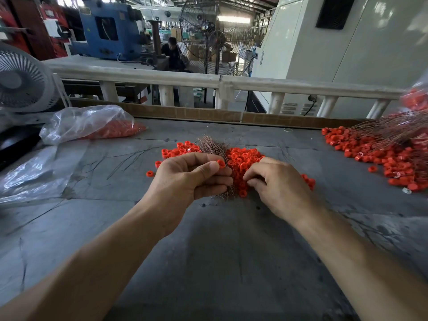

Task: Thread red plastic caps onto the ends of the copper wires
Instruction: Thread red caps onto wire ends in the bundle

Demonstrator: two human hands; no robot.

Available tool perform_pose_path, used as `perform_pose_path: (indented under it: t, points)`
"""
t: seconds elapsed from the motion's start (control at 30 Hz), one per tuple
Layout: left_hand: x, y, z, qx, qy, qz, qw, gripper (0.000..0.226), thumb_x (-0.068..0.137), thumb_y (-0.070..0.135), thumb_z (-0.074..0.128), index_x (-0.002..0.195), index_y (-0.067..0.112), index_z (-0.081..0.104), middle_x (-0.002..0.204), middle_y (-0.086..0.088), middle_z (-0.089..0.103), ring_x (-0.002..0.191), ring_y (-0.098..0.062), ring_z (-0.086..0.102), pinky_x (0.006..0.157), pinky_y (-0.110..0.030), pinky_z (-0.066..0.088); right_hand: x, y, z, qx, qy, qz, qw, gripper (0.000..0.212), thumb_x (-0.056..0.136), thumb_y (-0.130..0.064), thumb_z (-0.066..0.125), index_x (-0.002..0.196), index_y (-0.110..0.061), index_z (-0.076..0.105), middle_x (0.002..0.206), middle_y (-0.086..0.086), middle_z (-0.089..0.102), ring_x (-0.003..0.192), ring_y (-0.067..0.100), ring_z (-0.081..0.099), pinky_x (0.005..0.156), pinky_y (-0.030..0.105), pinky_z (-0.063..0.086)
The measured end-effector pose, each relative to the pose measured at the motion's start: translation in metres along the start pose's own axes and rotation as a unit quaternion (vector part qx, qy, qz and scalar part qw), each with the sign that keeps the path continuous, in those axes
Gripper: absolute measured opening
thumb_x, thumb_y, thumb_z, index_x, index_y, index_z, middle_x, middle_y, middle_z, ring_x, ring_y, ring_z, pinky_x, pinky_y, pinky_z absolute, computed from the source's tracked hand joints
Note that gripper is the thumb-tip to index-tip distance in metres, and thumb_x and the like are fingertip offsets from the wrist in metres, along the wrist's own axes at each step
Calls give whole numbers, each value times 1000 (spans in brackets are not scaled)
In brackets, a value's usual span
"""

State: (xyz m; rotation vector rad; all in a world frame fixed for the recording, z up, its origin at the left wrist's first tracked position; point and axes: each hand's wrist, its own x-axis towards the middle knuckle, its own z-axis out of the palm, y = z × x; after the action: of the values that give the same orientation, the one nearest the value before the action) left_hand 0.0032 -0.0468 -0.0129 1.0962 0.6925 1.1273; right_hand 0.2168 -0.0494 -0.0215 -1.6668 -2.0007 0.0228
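Head view: off to the left of your fingers lies a plastic bag [92, 125] of caps on the grey surface [220, 251]. Your left hand [185, 179] grips a bundle of copper wires [212, 145], thumb pinching one red cap [221, 163]. Your right hand [278, 184] curls its fingers [252, 173] into the cap pile [243, 158]; whether they hold one, you cannot tell. Further right, capped wires [382, 140] lie heaped.

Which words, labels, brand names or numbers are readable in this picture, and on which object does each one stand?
No text is readable.
Blue machine: no legible lettering.
Red panels at back left: the white plates are too blurred to read.
White cabinet: no marking legible.
Red caps, plastic bag: no print visible.
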Motion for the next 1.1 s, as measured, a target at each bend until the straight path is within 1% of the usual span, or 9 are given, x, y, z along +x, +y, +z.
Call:
perform_pose_path:
  t: [0.1, 0.2, 0.27, 0.37, 0.57, 0.63, 0.73, 0.9, 1.1]
  points:
    - [0, 1, 0, 1, 0, 1, 1000, 26, 85, 14, 68, 107, 0, 68, 100, -21, 76, 91, -31, 76, 71, -29, 61, 0, 2, 1, 27, 30, 8, 999, 9, 94, -15, 69, 92, -24, 73, 96, -12, 63, 91, 10, 61, 81, 31, 50]
    - [-1, 2, 1, 3, -1, 0, 1000, 26, 84, 14, 68, 106, 0, 68, 100, -21, 76, 90, -30, 76, 71, -29, 61, -1, 3, 0, 155, 50, 82, 983, 13, 95, -18, 69, 87, -28, 70, 81, -9, 69, 73, 1, 62, 67, 18, 48]
    - [-1, 2, 2, 3, -2, -3, 1000, 26, 83, 14, 68, 106, 0, 68, 99, -21, 76, 89, -30, 76, 70, -28, 61, -3, 0, -3, 296, 50, 117, 947, 15, 96, -13, 67, 88, -25, 71, 73, -1, 73, 59, 5, 63, 55, 22, 50]
    - [-2, 2, 4, 0, -2, -7, 1000, 28, 81, 14, 68, 106, 0, 68, 98, -22, 76, 88, -29, 76, 70, -28, 61, -5, -8, -7, 461, 54, 115, 878, 12, 96, -3, 65, 94, -12, 73, 80, 6, 75, 65, 13, 66, 51, 26, 54]
    - [-2, 1, 4, 4, -1, -10, 1000, 31, 80, 15, 69, 108, 0, 68, 100, -22, 75, 91, -30, 76, 73, -30, 62, -7, -19, -9, 580, 26, 97, 809, 13, 83, -10, 71, 95, -8, 75, 85, 11, 74, 67, 14, 65, 56, 26, 56]
    - [-3, 1, 4, 6, -2, -10, 1000, 32, 80, 16, 69, 108, 0, 68, 100, -22, 76, 91, -30, 76, 74, -30, 62, -8, -21, -9, 575, 23, 85, 814, 16, 78, -13, 73, 94, -12, 77, 84, 10, 74, 68, 14, 66, 58, 26, 57]
    - [-3, 1, 3, 7, -4, -9, 1000, 33, 81, 16, 69, 109, 0, 68, 100, -22, 76, 91, -30, 76, 74, -31, 62, -9, -23, -9, 542, 31, 71, 837, 14, 86, -3, 73, 93, -14, 78, 80, 10, 72, 69, 15, 66, 59, 27, 58]
    - [-4, 2, 4, 8, -3, -2, 1000, 32, 79, 17, 70, 107, 1, 69, 98, -21, 76, 87, -28, 76, 72, -30, 62, -11, -28, -10, 495, 70, 50, 865, 9, 89, -5, 74, 93, -12, 75, 82, 13, 75, 70, 19, 72, 60, 29, 59]
    - [-5, 1, 6, 29, -7, 16, 999, 31, 81, 16, 69, 108, 0, 68, 97, -20, 76, 88, -29, 76, 71, -29, 61, -16, -38, -10, 393, 117, 24, 912, 12, 86, -12, 80, 89, -24, 77, 75, -1, 75, 70, 16, 73, 68, 39, 63]
